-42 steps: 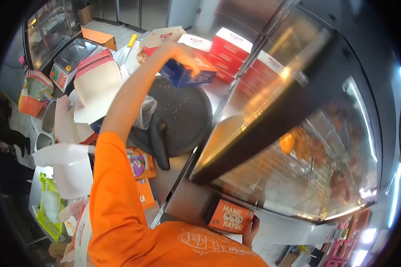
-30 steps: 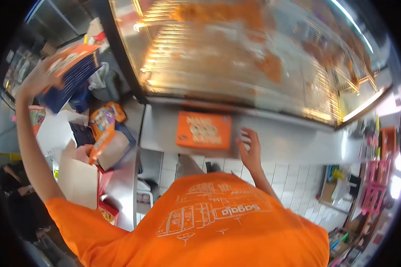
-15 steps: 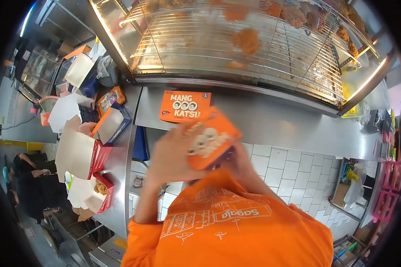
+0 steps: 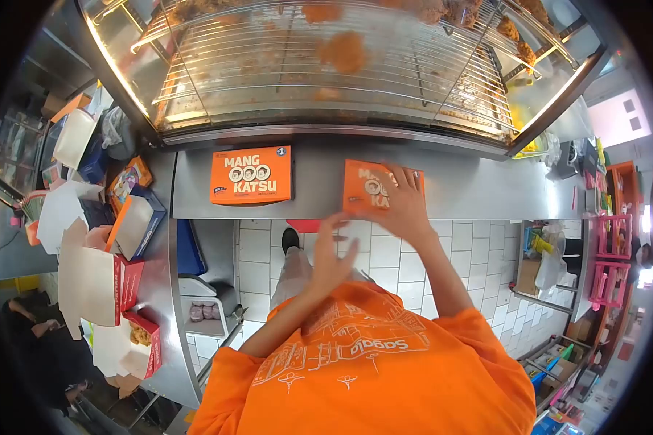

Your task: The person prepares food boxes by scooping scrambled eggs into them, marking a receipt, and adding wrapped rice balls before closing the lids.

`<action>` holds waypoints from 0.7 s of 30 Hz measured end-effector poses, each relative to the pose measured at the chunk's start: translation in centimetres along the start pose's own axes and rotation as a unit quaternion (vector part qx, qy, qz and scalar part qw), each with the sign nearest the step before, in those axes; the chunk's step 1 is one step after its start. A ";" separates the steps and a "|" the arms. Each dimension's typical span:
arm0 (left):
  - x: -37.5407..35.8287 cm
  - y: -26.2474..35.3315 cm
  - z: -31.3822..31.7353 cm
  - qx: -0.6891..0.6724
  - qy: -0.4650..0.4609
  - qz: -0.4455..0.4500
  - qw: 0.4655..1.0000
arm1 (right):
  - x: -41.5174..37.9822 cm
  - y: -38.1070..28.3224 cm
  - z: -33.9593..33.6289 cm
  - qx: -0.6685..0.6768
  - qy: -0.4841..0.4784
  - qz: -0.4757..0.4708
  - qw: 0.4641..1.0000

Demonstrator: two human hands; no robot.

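The left box [image 4: 251,176] and the right box [image 4: 363,186] were orange with pale lettering, and the shirt [image 4: 384,384] was orange with white line drawings. The counter [image 4: 486,190] was silver-grey, the floor tiles [image 4: 471,262] white with darker joint lines, the crates [image 4: 612,236] pink.

There are two MANG KATSU boxes [image 4: 251,174], two open red boxes [image 4: 128,287] and, apparently, two pink crates [image 4: 611,286].

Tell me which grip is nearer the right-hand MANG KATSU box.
Right: the right grip covers part of the box; the left grip is off its near left corner.
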State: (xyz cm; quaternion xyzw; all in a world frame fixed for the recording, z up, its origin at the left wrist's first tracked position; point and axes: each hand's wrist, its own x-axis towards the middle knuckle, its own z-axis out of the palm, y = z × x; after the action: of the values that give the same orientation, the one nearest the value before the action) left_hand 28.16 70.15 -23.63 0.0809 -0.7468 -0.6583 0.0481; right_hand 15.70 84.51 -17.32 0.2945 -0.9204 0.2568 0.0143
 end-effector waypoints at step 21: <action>7.8 -3.2 1.0 0.021 0.032 0.011 0.999 | 6.7 4.6 -3.6 -0.113 0.092 -0.135 0.980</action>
State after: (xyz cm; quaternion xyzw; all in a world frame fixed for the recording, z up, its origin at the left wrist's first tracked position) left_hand 20.49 69.34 -27.17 0.0947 -0.7596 -0.6388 0.0776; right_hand 7.20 85.84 -15.12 0.3874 -0.8902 0.1731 0.1660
